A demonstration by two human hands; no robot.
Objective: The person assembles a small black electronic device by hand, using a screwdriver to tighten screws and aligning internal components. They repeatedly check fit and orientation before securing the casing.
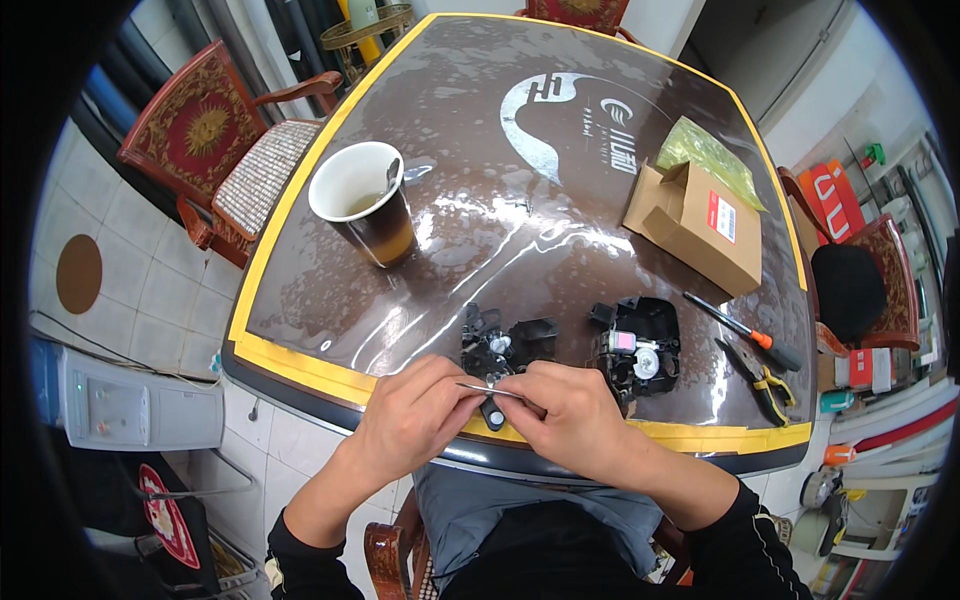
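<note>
My left hand (412, 410) and my right hand (572, 408) meet at the table's near edge, fingers closed in a pinch. Between them they hold a thin, metallic-looking strip (487, 388), one end in each hand; its exact kind is too small to make out. Just below it shows a short dark cylinder (492, 415) with a pale end. Right beyond my fingers lies an opened black plastic assembly (530, 338) with a round whitish part. Farther right sits a second black plastic housing (660, 318), holding a white wheel and a pinkish block.
A screwdriver (740, 330) and yellow-handled pliers (757, 383) lie at the right. Behind them stand an open cardboard box (695, 225) and yellowish wrapping (712, 160). A large cup of liquid (378, 230) is at the left. Yellow tape (300, 370) borders the table.
</note>
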